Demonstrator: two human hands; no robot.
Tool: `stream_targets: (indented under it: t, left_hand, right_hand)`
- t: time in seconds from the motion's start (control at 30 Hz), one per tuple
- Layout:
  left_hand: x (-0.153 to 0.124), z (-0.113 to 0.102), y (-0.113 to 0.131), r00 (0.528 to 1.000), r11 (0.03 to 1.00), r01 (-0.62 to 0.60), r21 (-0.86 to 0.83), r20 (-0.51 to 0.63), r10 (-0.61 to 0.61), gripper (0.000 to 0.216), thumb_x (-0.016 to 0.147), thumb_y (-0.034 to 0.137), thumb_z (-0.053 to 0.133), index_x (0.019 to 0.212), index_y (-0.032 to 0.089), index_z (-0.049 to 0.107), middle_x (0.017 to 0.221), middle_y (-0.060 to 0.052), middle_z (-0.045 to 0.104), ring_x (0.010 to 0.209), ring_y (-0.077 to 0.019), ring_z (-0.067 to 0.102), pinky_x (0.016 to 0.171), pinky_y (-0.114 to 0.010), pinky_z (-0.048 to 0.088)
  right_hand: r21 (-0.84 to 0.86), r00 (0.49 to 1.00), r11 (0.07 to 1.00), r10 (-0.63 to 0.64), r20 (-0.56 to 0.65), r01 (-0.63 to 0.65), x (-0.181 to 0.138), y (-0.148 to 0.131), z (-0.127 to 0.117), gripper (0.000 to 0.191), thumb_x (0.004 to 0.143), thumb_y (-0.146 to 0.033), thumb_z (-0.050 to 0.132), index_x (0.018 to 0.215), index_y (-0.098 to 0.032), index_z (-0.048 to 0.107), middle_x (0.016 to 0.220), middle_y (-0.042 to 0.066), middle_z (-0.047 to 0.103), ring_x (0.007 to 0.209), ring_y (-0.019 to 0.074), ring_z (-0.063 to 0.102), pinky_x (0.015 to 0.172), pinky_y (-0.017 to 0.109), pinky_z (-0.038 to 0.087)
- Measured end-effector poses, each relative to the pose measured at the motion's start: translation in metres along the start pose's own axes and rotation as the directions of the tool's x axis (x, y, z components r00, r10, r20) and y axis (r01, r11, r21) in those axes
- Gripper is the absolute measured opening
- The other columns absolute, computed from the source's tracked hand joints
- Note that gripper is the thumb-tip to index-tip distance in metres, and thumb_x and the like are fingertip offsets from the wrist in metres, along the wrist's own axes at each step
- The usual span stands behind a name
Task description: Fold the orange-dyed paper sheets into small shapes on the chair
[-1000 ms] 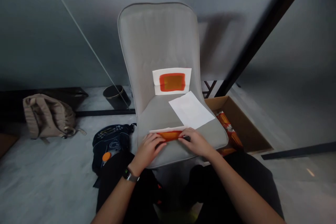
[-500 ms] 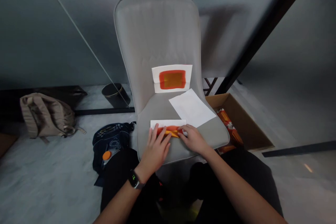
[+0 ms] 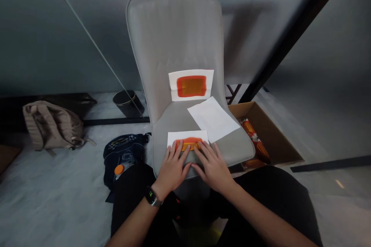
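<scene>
Both open, your left hand [image 3: 172, 171] and right hand [image 3: 213, 168] are resting fingers-spread, gripping nothing, on the orange-marked white paper [image 3: 188, 139] at lower center, your wristwatch [image 3: 152, 197] too small to read.

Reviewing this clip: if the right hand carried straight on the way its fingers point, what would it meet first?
The right hand would probably meet the white paper with the orange patch first. Its fingertips already seem at or on the paper's lower right corner, though depth is hard to judge here.

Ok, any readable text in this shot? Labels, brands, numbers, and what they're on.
Nothing can be quoted.
Smartwatch: small green digits, too small to read.
Navy bag: printed graphic, too blurred to read.
Orange-and-white packaging in cardboard box: markings too blurred to read.
</scene>
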State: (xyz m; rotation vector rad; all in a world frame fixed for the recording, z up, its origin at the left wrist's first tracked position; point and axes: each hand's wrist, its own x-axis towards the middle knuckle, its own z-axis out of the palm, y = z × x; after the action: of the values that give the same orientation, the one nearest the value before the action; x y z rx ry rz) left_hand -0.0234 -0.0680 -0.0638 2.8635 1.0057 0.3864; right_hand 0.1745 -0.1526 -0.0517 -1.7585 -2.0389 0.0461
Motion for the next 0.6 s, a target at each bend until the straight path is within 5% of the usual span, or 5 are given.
stream_targets:
  t: [0.6]
  left_hand:
    - [0.004, 0.001, 0.002, 0.998, 0.998, 0.047, 0.035, 0.040, -0.048, 0.067, 0.105, 0.052, 0.048, 0.164, 0.023, 0.032, 0.172, -0.014, 0.021, 0.159, -0.0401, 0.015, 0.123, -0.062, 0.031]
  right_hand:
    - [-0.172, 0.980, 0.981, 0.113, 0.164, -0.085, -0.004, 0.005, 0.010, 0.081, 0.102, -0.068, 0.038, 0.163, -0.015, 0.033, 0.169, 0.017, 0.027, 0.158, 0.0352, 0.022, 0.126, 0.063, 0.016]
